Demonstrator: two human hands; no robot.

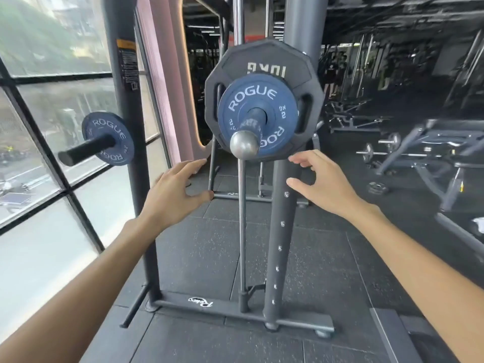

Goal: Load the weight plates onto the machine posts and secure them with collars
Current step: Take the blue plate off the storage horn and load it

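Observation:
A black 10 kg plate [264, 58] sits on the machine's bar sleeve [244, 145], which points toward me with a rounded silver end. In front of it on the same sleeve is a small blue Rogue 2 kg plate [243, 99]. My left hand [172, 191] and my right hand [318, 180] hover just below these plates, fingers spread, holding nothing; the right fingertips are close to the black plate's lower edge. A second blue Rogue plate [115, 132] sits on a black storage post [83, 150] on the left upright. No collar is visible.
The machine's uprights [284, 231] and guide rod [242, 231] stand on a base bar [235, 310] on black rubber flooring. A large window [39, 127] fills the left. Benches and barbells [419, 153] stand at the right, people far behind.

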